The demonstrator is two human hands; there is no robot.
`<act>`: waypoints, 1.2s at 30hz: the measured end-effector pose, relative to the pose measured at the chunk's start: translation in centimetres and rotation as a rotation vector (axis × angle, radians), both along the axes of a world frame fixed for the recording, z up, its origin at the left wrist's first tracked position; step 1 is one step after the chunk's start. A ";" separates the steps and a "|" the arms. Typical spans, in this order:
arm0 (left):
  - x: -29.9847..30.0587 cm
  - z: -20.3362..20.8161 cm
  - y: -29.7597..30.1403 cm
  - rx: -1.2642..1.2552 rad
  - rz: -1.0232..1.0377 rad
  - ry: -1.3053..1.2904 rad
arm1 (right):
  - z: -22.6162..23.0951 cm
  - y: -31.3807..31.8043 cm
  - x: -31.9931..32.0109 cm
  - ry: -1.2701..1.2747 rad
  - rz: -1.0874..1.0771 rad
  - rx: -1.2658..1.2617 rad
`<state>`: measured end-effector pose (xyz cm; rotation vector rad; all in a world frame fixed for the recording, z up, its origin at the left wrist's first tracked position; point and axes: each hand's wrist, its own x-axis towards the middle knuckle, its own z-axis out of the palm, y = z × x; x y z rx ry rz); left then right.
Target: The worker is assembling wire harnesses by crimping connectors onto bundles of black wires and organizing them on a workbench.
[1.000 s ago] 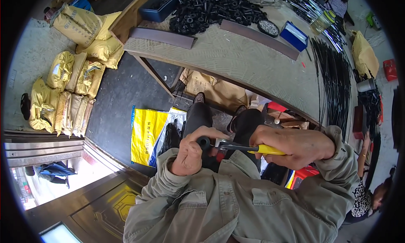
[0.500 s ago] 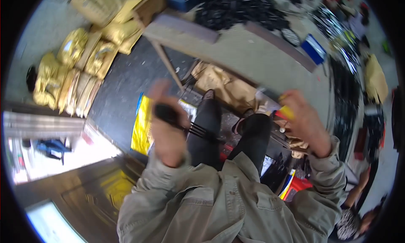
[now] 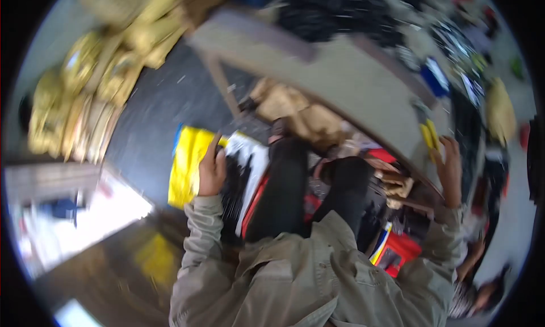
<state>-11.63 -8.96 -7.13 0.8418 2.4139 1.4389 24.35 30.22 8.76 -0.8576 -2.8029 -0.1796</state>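
My left hand (image 3: pixel 212 173) is over the inner edge of a yellow bag (image 3: pixel 184 167), its index finger stretched out and nothing visible in its grip. Beside it, a bunch of thin black strips (image 3: pixel 234 185) lies on a white sheet or bag (image 3: pixel 258 162) next to my left thigh. At the right, a yellow-handled hand tool (image 3: pixel 429 135), like pliers or cutters, lies at the table's edge. My right hand (image 3: pixel 450 171) is right by its handle ends, fingers extended; blur hides whether they still touch.
The grey table (image 3: pixel 363 83) slants across in front of me, with a heap of black pieces (image 3: pixel 340 12) and a blue box (image 3: pixel 434 77) on it. Brown sacking (image 3: pixel 289 106) sits under it. Stacked yellow-brown sacks (image 3: pixel 79 100) stand at the far left. Another person (image 3: pixel 474 296) is at lower right.
The black strips have left my left hand and lie beside my thigh. My right hand has moved outward to the right with the yellow-handled tool, now at the table's edge.
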 end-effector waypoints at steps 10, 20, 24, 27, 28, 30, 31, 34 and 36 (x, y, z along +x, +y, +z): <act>-0.8 -20.0 2.3 -0.945 -0.144 -0.107 | -1.0 4.9 5.5 -0.093 -0.635 0.110; 7.0 -10.7 4.6 -0.343 -0.362 0.230 | -4.0 9.1 3.8 0.098 -0.820 -0.062; 10.8 -8.7 5.1 -0.302 -0.322 0.497 | -2.8 8.9 3.4 0.155 -0.847 -0.144; 10.8 -9.6 4.8 -0.319 -0.328 0.391 | -2.9 10.2 4.9 0.258 -0.860 -0.269; 10.9 -9.5 4.8 -0.316 -0.326 0.411 | -3.0 10.9 5.4 0.318 -0.858 -0.385; 11.1 -9.3 4.8 -0.298 -0.362 0.349 | -3.6 11.8 6.8 0.397 -0.850 -0.502; 11.1 -9.2 4.7 -0.292 -0.380 0.317 | -3.8 11.8 7.2 0.568 -0.802 -0.623; 11.1 -9.0 4.4 -0.301 -0.385 0.318 | -3.7 11.3 7.4 0.918 -0.678 -0.862; 11.0 -9.1 4.4 -0.302 -0.384 0.318 | -2.5 10.5 7.0 1.117 -0.544 -0.953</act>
